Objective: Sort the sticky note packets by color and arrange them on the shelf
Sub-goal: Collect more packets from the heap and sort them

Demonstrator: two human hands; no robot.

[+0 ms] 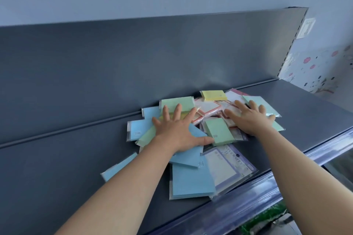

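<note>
Grey metal shelf (57,158) carries the mixed pile of sticky note packets (210,110) near its back panel, colours still jumbled. Left hand (177,129) and right hand (248,118) lie flat on the pile, fingers spread straight, gripping nothing. Best to fan the heap out thin, then draw off one colour at a time, perhaps the big blue packet (193,181) near the front edge. Packets under both palms are hidden; print on the small green packet (219,130) is unreadable
</note>
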